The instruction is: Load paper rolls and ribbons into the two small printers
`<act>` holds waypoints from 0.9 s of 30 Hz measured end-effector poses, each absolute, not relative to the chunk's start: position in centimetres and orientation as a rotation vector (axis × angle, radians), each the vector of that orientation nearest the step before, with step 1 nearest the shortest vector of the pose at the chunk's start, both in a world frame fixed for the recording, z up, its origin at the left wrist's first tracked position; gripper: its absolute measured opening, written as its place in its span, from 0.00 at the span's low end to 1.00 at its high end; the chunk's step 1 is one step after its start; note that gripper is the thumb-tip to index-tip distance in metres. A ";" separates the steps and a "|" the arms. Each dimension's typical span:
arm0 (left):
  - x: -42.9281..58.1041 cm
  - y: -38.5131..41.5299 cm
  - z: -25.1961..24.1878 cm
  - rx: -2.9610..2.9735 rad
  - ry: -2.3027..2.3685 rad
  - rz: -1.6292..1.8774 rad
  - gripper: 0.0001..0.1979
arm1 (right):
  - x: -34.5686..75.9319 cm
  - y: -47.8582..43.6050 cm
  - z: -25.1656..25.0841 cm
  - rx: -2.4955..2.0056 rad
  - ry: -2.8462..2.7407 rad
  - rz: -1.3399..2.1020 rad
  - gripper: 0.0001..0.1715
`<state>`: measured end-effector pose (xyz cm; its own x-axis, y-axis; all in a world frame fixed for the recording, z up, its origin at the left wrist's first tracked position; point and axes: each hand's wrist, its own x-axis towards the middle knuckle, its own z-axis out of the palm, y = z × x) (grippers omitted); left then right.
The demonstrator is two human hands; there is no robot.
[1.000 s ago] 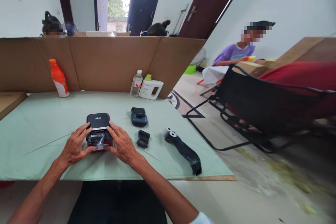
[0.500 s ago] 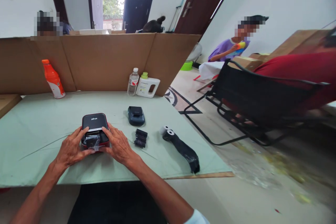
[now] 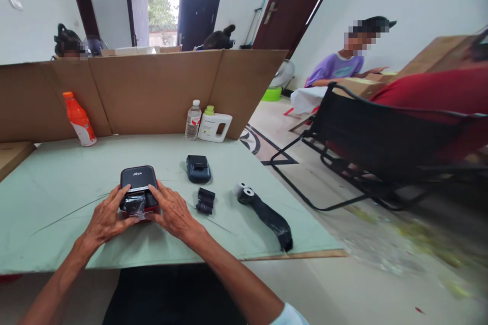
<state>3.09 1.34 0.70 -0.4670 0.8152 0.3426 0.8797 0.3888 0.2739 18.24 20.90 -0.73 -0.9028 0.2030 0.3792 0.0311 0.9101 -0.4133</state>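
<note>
A small black and red box-shaped machine, apparently a label printer (image 3: 138, 177), rests on the table in front of me. Its lid carries small white lettering, too small to read. Clear, dark-looking plastic wrap (image 3: 135, 204) covers part of its near side. My left hand (image 3: 107, 216) grips the left side, thumb at the top edge and fingers low at the front. From the right, my right hand (image 3: 173, 210) holds it the same way. Just right of that hand lie several dark wrapped rolls (image 3: 205, 200). Beyond them sits a smaller dark blue device (image 3: 199, 169).
White-ended rolls in a long black plastic wrapper (image 3: 269, 218) lie at the table's right. An orange bottle (image 3: 79, 121), a water bottle (image 3: 193, 121) and a white jug (image 3: 214, 126) stand before a cardboard screen (image 3: 156, 81). A black folding chair (image 3: 381, 142) is at right, with people beyond.
Both hands keep their hold on the machine, which stays in place. The view has shifted slightly. At right, the person in purple has lowered a hand.
</note>
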 end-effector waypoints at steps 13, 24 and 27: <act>2.8 2.0 0.9 -1.569 -2.484 -0.815 0.45 | 17.9 20.8 -1.2 -0.203 -2.644 0.690 0.49; 2.7 2.2 0.9 -1.566 -2.472 -0.853 0.46 | 17.7 21.0 -1.7 -0.175 -2.624 0.724 0.49; 2.6 2.1 0.5 -1.553 -2.485 -0.860 0.48 | 17.7 21.0 -2.4 -0.155 -2.572 0.795 0.56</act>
